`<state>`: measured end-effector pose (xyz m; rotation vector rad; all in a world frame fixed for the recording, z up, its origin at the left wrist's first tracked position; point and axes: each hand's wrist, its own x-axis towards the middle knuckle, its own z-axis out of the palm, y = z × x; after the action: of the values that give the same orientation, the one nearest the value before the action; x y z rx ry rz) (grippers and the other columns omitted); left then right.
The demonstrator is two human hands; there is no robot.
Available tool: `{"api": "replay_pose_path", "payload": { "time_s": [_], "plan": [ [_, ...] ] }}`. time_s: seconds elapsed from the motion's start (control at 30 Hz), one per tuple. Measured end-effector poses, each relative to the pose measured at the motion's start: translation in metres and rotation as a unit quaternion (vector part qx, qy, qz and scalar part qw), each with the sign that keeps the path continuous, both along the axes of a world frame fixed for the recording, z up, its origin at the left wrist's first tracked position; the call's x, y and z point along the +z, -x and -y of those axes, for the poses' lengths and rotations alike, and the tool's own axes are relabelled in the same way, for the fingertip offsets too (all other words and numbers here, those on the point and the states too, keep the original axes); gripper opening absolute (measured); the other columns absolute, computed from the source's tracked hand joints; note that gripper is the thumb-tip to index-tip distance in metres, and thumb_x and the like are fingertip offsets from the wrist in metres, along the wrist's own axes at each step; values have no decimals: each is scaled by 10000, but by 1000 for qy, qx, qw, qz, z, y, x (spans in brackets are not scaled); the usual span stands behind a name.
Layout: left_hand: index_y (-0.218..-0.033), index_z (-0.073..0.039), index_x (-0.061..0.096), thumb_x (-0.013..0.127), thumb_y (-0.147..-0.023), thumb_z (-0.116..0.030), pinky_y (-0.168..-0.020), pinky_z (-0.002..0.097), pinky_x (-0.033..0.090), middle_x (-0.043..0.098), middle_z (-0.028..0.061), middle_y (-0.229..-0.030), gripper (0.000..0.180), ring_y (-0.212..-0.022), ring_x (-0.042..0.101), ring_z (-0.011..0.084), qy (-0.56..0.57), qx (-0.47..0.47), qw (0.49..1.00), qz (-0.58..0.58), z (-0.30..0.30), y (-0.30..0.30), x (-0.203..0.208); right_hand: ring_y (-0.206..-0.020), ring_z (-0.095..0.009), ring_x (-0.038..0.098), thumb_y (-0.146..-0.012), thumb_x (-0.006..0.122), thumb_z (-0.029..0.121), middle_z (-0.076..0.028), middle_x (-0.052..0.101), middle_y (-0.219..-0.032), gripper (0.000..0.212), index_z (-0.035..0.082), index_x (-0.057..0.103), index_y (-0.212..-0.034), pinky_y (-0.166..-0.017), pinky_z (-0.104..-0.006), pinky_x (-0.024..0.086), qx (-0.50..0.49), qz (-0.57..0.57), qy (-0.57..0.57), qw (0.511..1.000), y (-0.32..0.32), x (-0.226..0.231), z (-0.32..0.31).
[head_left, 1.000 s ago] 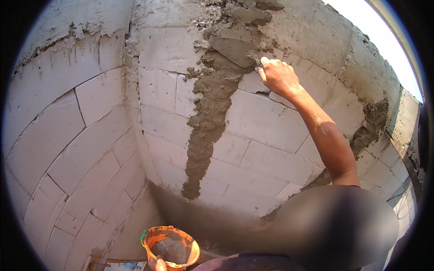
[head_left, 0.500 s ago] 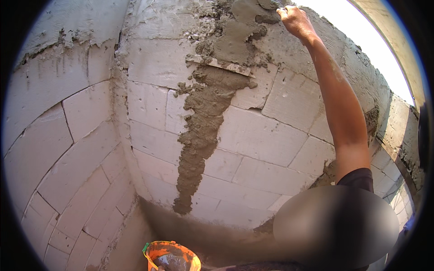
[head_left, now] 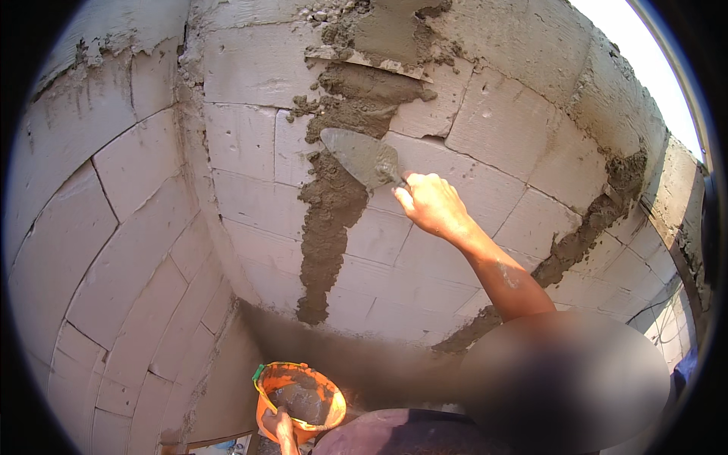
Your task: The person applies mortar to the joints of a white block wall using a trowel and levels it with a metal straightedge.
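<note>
My right hand (head_left: 436,203) is closed round the handle of a pointing trowel (head_left: 362,158), whose grey, mortar-smeared blade is in front of the wall. The blade overlaps a long vertical strip of wet mortar (head_left: 327,235); I cannot tell whether it touches. Low in the view, my left hand (head_left: 279,425) grips the near left side of an orange bucket (head_left: 334,413). Grey wet mortar (head_left: 303,400) lies inside the bucket, and its inner wall is smeared. A thin pale strip (head_left: 368,62) sticks out across the mortar above the trowel.
The wall of pale blocks (head_left: 447,243) meets a side wall (head_left: 125,220) at a corner on the left. Another mortar band (head_left: 580,241) slants down the wall at right. Bright sky shows at the upper right. A blurred patch hides the lower right.
My right hand has come down from the wall's top with the trowel, which now shows in front of the mortar strip. The bucket appears higher in view, and my left hand on it shows more.
</note>
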<state>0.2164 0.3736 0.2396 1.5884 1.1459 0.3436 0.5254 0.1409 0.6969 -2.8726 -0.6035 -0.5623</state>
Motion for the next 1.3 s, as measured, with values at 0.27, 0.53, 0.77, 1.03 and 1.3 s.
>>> {"api": "replay_pose_path", "payload": {
  "time_s": [0.27, 0.53, 0.77, 1.03, 1.3],
  "plan": [
    [-667, -6, 536, 636, -758, -118, -499, 357, 365, 480, 6, -579, 175, -526, 442, 119, -18, -115, 993, 20, 34, -33, 61, -932, -404, 683, -919, 565, 324, -195, 712, -959, 266, 98, 681, -997, -819, -531, 530, 118, -445, 88, 883, 154, -308, 74],
    [-667, 3, 541, 618, -749, -133, -528, 345, 390, 484, 34, -567, 176, -565, 463, 108, -71, -301, 950, 43, 83, -84, 117, -810, -376, 721, -838, 603, 155, -212, 708, -889, 213, 11, 682, -974, -706, -493, 574, 173, -332, 42, 926, 212, -390, 90],
    [-756, 33, 610, 595, -779, -79, -479, 306, 334, 504, -8, -594, 115, -534, 417, 81, -66, -393, 913, 87, 157, -120, 116, -770, -357, 722, -892, 616, 240, -182, 719, -840, 226, 42, 718, -862, -670, -484, 560, -4, -355, 24, 935, 216, -403, 178],
    [-746, 9, 614, 575, -794, -25, -488, 275, 347, 507, -29, -606, 71, -546, 435, 62, 32, -481, 860, 167, 244, -135, 106, -899, -357, 727, -830, 592, 127, -193, 733, -970, 209, 7, 723, -941, -751, -480, 579, -152, -400, -81, 900, 268, -348, 253],
    [-842, 28, 658, 564, -828, 16, -532, 251, 406, 607, 5, -719, 96, -584, 507, 74, 160, -479, 846, 172, 260, -126, 85, -815, -336, 712, -916, 635, 369, -187, 718, -910, 425, -12, 647, -1105, -701, -450, 566, -145, -285, -275, 907, 326, -368, 333]
  ]
}}
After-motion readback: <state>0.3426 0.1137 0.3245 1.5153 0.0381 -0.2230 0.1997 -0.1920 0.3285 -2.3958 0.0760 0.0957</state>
